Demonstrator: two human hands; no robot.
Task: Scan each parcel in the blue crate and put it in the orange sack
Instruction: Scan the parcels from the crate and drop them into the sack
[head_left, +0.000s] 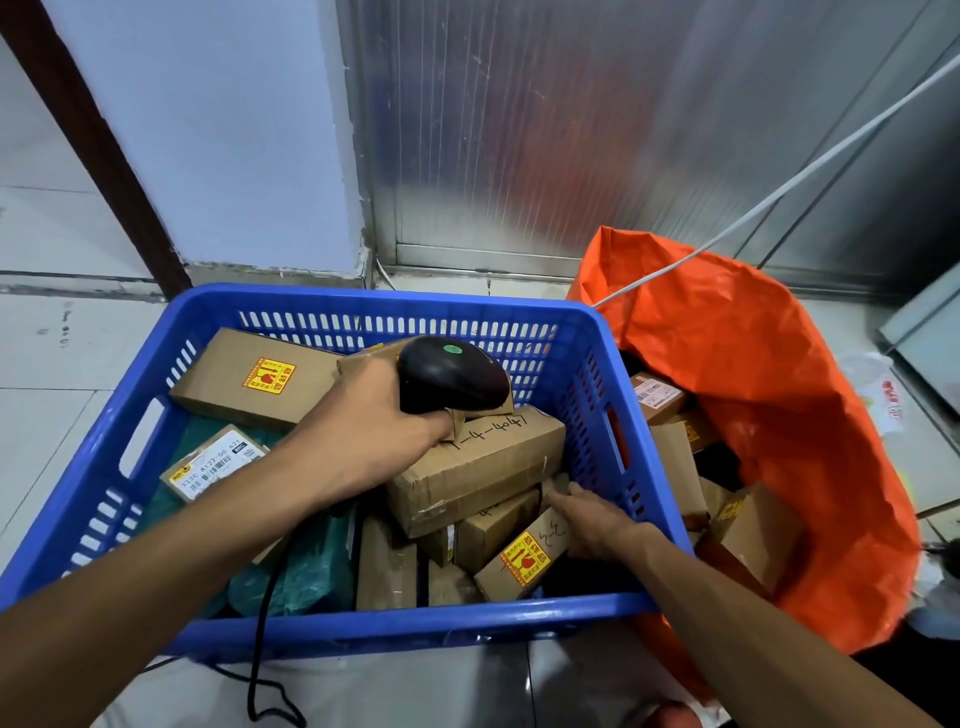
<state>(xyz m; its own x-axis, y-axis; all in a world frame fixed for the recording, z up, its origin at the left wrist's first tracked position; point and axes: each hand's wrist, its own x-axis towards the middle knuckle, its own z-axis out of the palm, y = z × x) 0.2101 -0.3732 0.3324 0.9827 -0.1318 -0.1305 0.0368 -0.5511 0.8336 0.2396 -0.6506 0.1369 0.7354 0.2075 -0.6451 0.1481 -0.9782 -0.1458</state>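
Observation:
The blue crate (415, 616) stands on the floor, holding several cardboard parcels and green bags. My left hand (374, 415) grips a black barcode scanner (449, 374) above a large brown box (483, 462) with handwriting on top. My right hand (592, 522) reaches into the crate's right side and its fingers curl around a small box (524, 558) bearing a yellow-red fragile sticker. The orange sack (789, 395) stands open to the right of the crate, with several boxes inside.
A flat box (254, 379) with a fragile sticker lies at the crate's back left. A labelled parcel (215, 462) rests on a green bag (306, 566). The scanner's black cable (260, 670) trails over the front rim onto the floor. A white cord (779, 192) crosses above the sack.

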